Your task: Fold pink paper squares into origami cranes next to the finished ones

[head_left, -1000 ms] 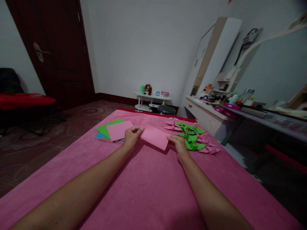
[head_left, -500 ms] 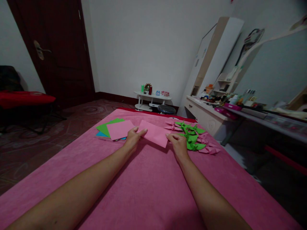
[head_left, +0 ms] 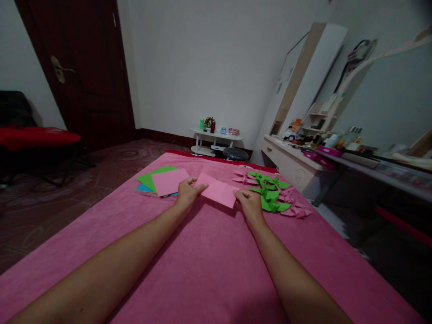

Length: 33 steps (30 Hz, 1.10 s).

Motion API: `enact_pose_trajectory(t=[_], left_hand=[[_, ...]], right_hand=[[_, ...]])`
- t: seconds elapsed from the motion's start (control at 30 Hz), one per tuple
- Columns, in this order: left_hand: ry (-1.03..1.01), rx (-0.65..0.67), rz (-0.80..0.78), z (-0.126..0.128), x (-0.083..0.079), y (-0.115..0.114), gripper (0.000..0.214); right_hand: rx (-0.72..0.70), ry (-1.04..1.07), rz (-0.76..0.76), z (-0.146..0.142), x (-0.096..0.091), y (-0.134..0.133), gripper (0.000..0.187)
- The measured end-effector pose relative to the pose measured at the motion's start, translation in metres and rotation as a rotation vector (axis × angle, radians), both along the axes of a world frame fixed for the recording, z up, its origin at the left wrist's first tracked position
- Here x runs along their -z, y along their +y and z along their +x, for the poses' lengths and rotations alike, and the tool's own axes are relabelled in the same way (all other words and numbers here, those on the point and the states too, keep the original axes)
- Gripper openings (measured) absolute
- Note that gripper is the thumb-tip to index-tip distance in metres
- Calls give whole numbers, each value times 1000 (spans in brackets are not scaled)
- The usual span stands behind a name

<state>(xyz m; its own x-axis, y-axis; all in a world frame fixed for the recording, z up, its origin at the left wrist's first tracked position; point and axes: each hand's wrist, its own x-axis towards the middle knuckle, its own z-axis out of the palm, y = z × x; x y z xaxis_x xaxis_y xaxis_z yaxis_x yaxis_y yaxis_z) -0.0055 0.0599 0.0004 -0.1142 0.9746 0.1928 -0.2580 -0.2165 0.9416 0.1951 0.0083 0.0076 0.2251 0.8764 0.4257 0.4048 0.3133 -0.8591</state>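
Observation:
A sheet of pink paper [head_left: 218, 191] is held up between my two hands, a little above the pink cloth. My left hand [head_left: 187, 191] pinches its left end, thumb on top. At the right end, my right hand [head_left: 249, 202] grips the edge between thumb and fingers. Left of my left hand lies a fanned stack of coloured paper, with a pink sheet [head_left: 170, 181] on top and a green sheet [head_left: 146, 179] and blue ones showing beneath. Just beyond my right hand sit several folded paper cranes, green ones [head_left: 270, 198] and pink ones [head_left: 295, 210].
The pink cloth [head_left: 195, 270] covers the broad surface before me. Past its far edge stands a small white shelf [head_left: 202, 149] with small items. A dressing table [head_left: 293, 159] crowded with bottles is at the right, a red chair [head_left: 40, 137] at the left.
The far edge of the held pink paper has tipped down slightly toward me. Both hands keep their grip in nearly the same place; the view has shifted slightly.

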Motion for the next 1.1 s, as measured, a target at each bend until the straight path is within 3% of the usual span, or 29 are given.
enact_pose_trajectory(t=[0.13, 0.33, 0.47, 0.63, 0.77, 0.83, 0.93, 1.0, 1.1], left_hand=[[292, 0, 50, -6, 0, -4, 49], [838, 3, 297, -24, 1, -29, 46], [1087, -50, 341, -31, 4, -39, 38], [1433, -41, 235, -32, 1, -45, 34], [1542, -68, 431, -30, -7, -41, 45], [1546, 46, 640, -30, -11, -36, 45], [1477, 432, 908, -29, -13, -29, 45], [1388, 670, 949, -29, -11, -26, 43], [1278, 832, 896, -29, -5, -20, 46]], right_hand=[[-6, -77, -155, 12, 10, 6, 36], [-30, -209, -189, 17, 16, 7, 27], [39, -406, -225, 6, 11, 2, 18], [158, -710, -386, -1, 3, 0, 12], [179, -748, -451, -1, 2, 2, 12], [164, -743, -452, 0, 4, 3, 12], [150, -727, -435, 0, 7, 4, 13], [145, -717, -425, 1, 8, 4, 14], [141, -709, -424, 1, 8, 4, 14]])
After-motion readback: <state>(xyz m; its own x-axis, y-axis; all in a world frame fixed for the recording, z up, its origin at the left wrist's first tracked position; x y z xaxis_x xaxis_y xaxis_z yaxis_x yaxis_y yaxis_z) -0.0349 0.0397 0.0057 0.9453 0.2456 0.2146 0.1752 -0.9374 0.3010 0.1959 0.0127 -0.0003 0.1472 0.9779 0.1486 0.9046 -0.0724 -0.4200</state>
